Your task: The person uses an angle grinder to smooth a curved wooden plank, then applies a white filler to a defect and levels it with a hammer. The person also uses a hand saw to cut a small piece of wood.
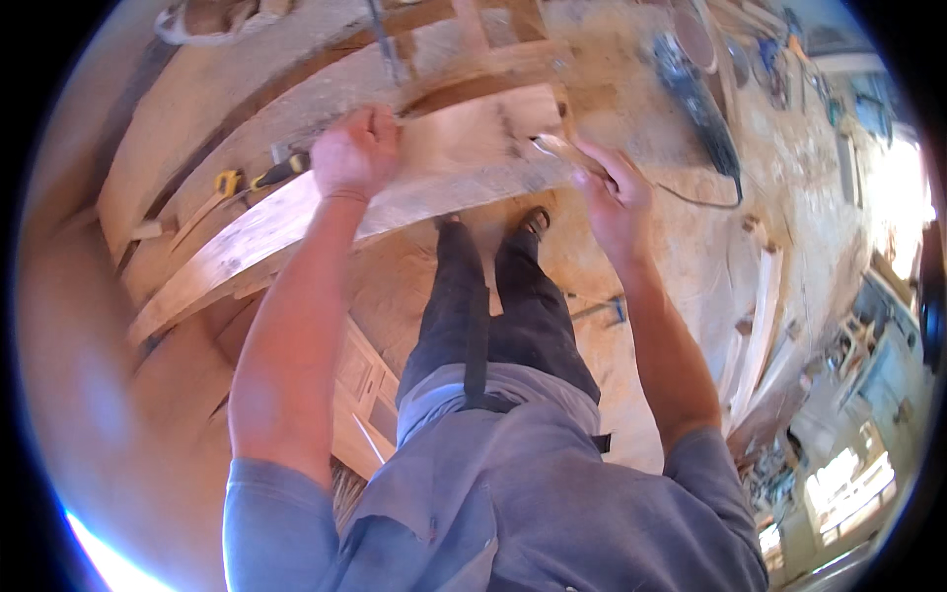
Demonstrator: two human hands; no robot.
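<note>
A long pale wooden board [464,138] lies across the bench in front of me, its square end toward the right. My left hand [355,156] is closed at the board's far edge, its fingers curled and partly hidden. My right hand [621,192] is closed around a short, pale-handled tool [567,150]. Its light tip meets the board near the square end, beside a dark mark in the wood. Blur hides what kind of tool it is.
Left of my left hand lie a yellow-and-black tool [281,173] and a small yellow item [229,183]. A blue corded power tool [698,104] lies at the far right. Lengths of timber [758,326] stand to the right. A blue-ended clamp [617,309] is beyond my legs.
</note>
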